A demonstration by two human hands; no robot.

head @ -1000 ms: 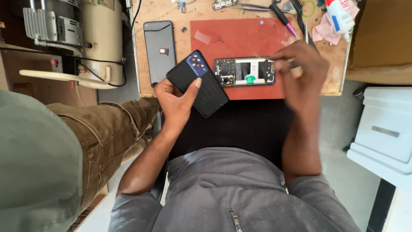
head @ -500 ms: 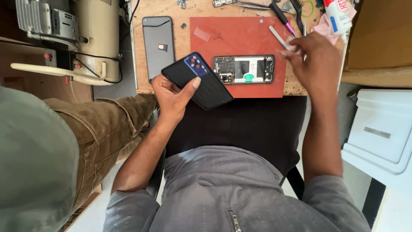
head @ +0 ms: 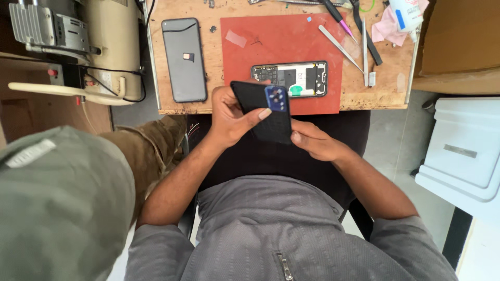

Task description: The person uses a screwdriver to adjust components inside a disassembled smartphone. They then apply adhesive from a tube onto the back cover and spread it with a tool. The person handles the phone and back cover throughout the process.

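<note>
Wooden bench [head: 198, 106], red mat [head: 281, 47] — hands [head: 232, 117] gripping phone cover [head: 265, 112]

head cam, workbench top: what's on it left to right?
Grey phone back panel → red work mat with the opened phone on it → tweezers → pink cloth.

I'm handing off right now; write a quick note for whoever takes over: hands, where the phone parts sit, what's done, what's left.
Left hand grips the dark back cover with the blue camera block, held above the lap at the table edge.
Right hand touches the cover's lower edge, holding no tool.
Opened phone lies on the red mat, insides up, cover off.
Grey phone lies left of the mat; tweezers lie to the right.
Done: cover is off. Left: the phone remains open.
</note>
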